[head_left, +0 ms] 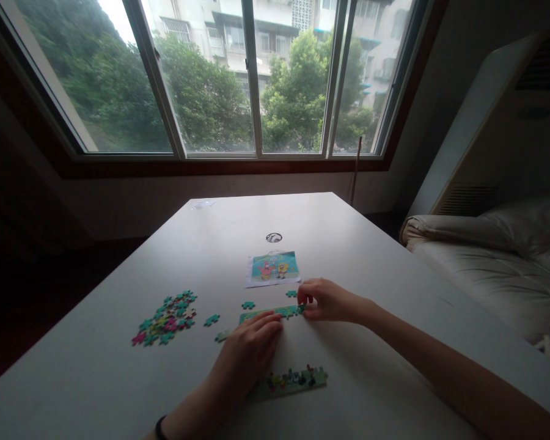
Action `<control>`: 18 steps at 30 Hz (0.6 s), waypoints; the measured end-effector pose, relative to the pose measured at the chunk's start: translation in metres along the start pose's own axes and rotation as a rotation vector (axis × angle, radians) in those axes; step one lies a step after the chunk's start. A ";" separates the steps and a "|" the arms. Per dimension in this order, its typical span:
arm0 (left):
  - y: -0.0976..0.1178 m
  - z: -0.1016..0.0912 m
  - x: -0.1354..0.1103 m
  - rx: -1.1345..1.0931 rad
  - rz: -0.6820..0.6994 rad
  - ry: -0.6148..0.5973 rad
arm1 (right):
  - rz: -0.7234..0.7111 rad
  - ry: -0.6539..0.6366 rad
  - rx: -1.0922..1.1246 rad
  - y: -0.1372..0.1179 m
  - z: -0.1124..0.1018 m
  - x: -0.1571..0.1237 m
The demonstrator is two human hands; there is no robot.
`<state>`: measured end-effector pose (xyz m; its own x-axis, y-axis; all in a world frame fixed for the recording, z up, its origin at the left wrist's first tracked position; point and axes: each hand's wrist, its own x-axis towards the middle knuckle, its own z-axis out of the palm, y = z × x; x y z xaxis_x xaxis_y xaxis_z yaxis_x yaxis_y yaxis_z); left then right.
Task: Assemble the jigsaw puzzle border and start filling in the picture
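My left hand (255, 339) lies flat with fingers stretched over a joined strip of teal puzzle pieces (288, 311), covering part of it. At the strip's right end, my right hand (323, 299) pinches a small teal puzzle piece (301, 309) between thumb and finger. A loose teal piece (291, 294) lies just beyond those fingers. Left of the strip are other loose pieces, one teal (248, 305) and one pale (222, 335). Nearer me, a second joined strip (297, 380) with dark and coloured figures is partly hidden by my left forearm.
A heap of mixed puzzle pieces (165, 321) lies on the left of the white table (371, 360). Beyond the strip is a cartoon reference picture (275, 267), with a round cable hole (274, 238) behind it. A pale sofa (476, 263) stands to the right.
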<state>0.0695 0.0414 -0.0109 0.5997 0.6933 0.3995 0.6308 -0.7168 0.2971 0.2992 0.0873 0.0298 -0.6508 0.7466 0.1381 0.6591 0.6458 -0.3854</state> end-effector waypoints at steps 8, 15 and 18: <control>0.002 -0.002 0.000 -0.001 -0.005 -0.013 | -0.005 0.015 -0.017 0.000 0.001 0.000; 0.000 0.000 0.000 -0.006 0.008 0.002 | -0.007 0.020 -0.030 0.002 0.002 0.001; 0.001 -0.001 0.000 -0.013 0.007 0.004 | 0.007 0.006 -0.011 0.000 -0.001 0.000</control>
<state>0.0698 0.0407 -0.0097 0.6016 0.6883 0.4053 0.6204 -0.7222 0.3057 0.2999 0.0878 0.0310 -0.6435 0.7523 0.1412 0.6678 0.6420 -0.3766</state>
